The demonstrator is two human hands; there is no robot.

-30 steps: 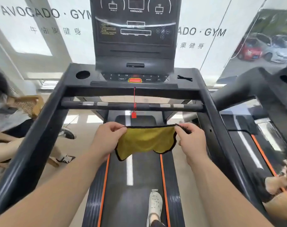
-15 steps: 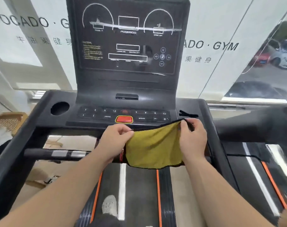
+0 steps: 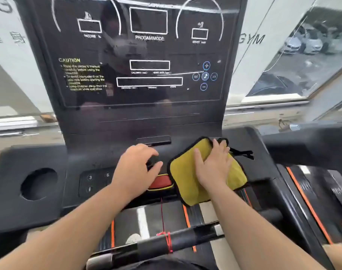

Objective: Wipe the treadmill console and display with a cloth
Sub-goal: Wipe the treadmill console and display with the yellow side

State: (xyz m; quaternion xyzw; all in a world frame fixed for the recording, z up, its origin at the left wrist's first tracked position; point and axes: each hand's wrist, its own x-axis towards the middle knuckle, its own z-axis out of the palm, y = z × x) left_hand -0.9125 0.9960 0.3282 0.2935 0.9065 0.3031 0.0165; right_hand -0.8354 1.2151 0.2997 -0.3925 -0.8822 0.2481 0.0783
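While the right hand [image 3: 213,166] lies flat on the yellow square microfibre cloth with black stitched trim [image 3: 183,176], its four fingers are straight and close together and its thumb is splayed toward nine o'clock; the cloth sits on the matte black treadmill console [image 3: 39,152], right of centre, turned like a diamond; its far corner, at twelve o'clock, reaches the foot of the upright column, and its near corner, at six o'clock, hangs past the console's near edge above the dark running belt [image 3: 127,217]. At nine o'clock of the cloth, just beside it, the left hand [image 3: 135,170] is over the keypad with fingers loosely curved and slightly spread, holding nothing; whether the fingertips touch the keys cannot be told; the red oval stop button [image 3: 160,183] shows under its thumb side, a thin red cord [image 3: 162,215] dropping from it to the black crossbar [image 3: 185,235]. At three o'clock of the cloth a small black clip [image 3: 242,153] lies near its trim, close to the console's right edge. Bare console surface stretches toward nine o'clock, around the round cup-holder hole [image 3: 38,184]. At twelve o'clock the glossy black display panel with white outlines [image 3: 146,51] stands uncovered, well apart from both hands.
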